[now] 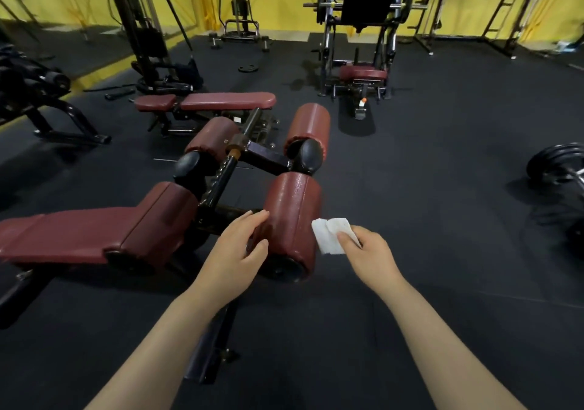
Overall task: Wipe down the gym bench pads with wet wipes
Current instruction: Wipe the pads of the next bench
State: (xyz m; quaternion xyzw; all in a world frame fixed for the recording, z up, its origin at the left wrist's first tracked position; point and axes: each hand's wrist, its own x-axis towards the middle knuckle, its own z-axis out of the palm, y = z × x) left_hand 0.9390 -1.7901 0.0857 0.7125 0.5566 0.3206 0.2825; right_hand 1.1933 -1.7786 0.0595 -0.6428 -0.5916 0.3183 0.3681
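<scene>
A dark red sit-up bench lies in front of me, its long seat pad (72, 232) reaching to the left. The near right roller pad (292, 216) is just ahead of my hands. My left hand (235, 251) touches the roller's left side with relaxed fingers. Just right of that roller, my right hand (368, 248) pinches a folded white wet wipe (330, 234), which looks close to the pad's right side. Two more roller pads, one on the left (213, 134) and one on the right (311, 123), sit farther back on the black frame.
A second dark red flat bench (227, 101) stands behind. A leg press machine (363, 30) is at the back, a cable station (148, 30) at the back left, and a barbell with plates (556, 163) at the right. The black rubber floor (442, 156) stretches to the right.
</scene>
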